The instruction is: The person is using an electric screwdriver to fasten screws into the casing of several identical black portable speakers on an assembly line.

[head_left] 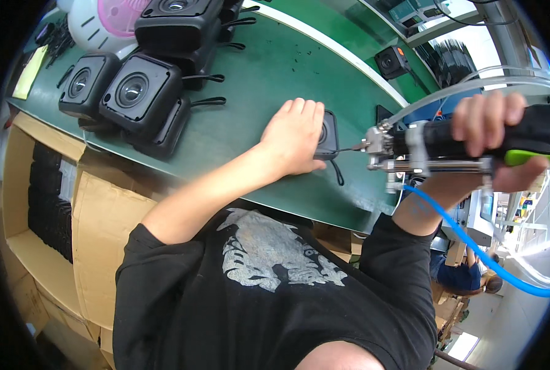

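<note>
Left hand clasps the face-up speaker, long axis unclear, strap toward the bench front edge; right hand grips a screwdriver.

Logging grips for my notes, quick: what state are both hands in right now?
Left hand: holding the black box-shaped speaker.
Right hand: closed, holding the black hose-fed screwdriver.
</note>
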Available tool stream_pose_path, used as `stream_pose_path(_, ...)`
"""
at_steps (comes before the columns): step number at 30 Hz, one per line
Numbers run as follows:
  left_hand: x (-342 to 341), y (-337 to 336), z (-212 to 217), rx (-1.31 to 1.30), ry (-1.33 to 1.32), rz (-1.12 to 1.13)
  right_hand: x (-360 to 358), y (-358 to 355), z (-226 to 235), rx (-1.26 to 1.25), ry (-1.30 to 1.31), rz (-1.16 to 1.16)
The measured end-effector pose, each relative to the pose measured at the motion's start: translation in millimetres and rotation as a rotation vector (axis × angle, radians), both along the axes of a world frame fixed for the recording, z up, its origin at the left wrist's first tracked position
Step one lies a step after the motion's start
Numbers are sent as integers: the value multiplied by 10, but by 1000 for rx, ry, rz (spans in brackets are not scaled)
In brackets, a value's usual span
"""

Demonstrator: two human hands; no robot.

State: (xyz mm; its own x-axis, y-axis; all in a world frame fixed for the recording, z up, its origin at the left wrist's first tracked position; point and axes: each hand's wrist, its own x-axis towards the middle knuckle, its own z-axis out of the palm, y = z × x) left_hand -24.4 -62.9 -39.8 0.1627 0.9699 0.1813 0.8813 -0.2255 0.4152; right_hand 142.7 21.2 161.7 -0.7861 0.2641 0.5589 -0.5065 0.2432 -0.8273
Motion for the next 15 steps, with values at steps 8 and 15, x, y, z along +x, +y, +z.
stream_pose_path(8,-372,-147,-124,2,-462,-81,-191,217,418,47,123,-10)
stream_pose_path(15,-407,-176,-163,-34,-500,-67,-432,361,228,21,97,67)
